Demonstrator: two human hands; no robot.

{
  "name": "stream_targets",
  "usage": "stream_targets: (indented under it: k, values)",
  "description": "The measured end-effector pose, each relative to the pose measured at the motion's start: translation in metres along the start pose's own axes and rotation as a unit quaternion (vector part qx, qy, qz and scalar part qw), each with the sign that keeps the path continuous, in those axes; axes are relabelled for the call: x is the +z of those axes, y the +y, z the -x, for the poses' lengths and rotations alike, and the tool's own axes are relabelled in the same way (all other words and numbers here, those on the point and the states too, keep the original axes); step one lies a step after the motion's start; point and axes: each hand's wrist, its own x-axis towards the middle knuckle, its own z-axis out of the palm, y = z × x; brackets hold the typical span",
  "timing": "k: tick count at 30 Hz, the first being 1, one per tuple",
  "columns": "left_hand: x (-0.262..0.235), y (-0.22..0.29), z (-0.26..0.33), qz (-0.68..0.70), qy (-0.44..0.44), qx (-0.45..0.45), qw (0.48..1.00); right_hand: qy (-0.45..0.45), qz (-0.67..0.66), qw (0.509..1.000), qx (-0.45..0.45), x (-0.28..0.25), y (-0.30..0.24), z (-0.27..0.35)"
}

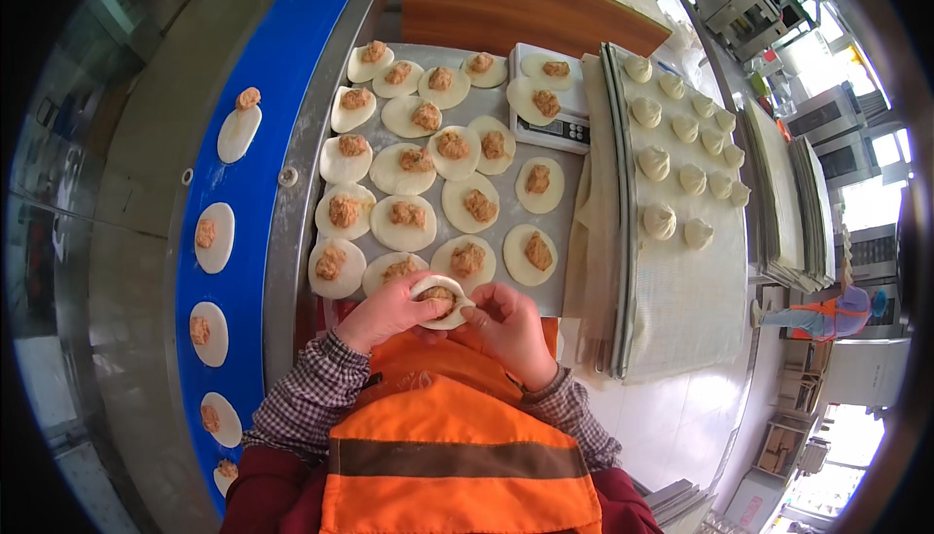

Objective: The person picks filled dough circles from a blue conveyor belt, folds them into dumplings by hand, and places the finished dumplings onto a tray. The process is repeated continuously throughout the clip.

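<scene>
Just above my orange apron, my left hand [392, 309] cups a round dough wrapper [426, 291] with a lump of meat filling [440, 300] in its middle. The fingers and thumb of my right hand [509, 328] pinch the wrapper's right edge, where the dough is gathered. Its top is still open, so the filling shows. Directly beyond my hands, several flat dough rounds, each bearing filling, lie in rows on a metal table [474, 213]; the nearest is a filled dough round [468, 259].
Left of me runs a blue conveyor belt [238, 305] carrying more filled rounds. At right, a cloth-lined tray [683, 301] holds several pleated buns [693, 180]. A digital scale [562, 130] with two filled rounds stands at the table's far right. Another person [827, 315] is farther right.
</scene>
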Motion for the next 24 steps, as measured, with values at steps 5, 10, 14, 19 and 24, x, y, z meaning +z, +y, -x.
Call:
stream_targets:
  k: [5, 10, 14, 19, 24]
  values:
    - [-0.001, -0.006, -0.005, -0.204, 0.038, 0.068, 0.976, 0.011, 0.178, 0.970, -0.165, 0.000, 0.002, -0.008]
    - [0.003, 0.008, -0.007, -0.317, 0.031, 0.050, 0.947, 0.053, 0.043, 0.997, -0.041, 0.009, 0.002, -0.001]
    - [0.002, 0.001, -0.009, -0.186, -0.004, 0.094, 0.978, 0.026, 0.131, 0.986, -0.099, 0.001, 0.008, -0.005]
    - [-0.001, -0.012, -0.010, -0.080, 0.020, 0.014, 0.996, 0.051, 0.135, 0.985, -0.093, 0.007, 0.007, 0.004]
    - [0.002, 0.004, -0.007, -0.268, -0.001, 0.055, 0.962, 0.038, 0.143, 0.978, -0.145, 0.006, 0.002, -0.003]
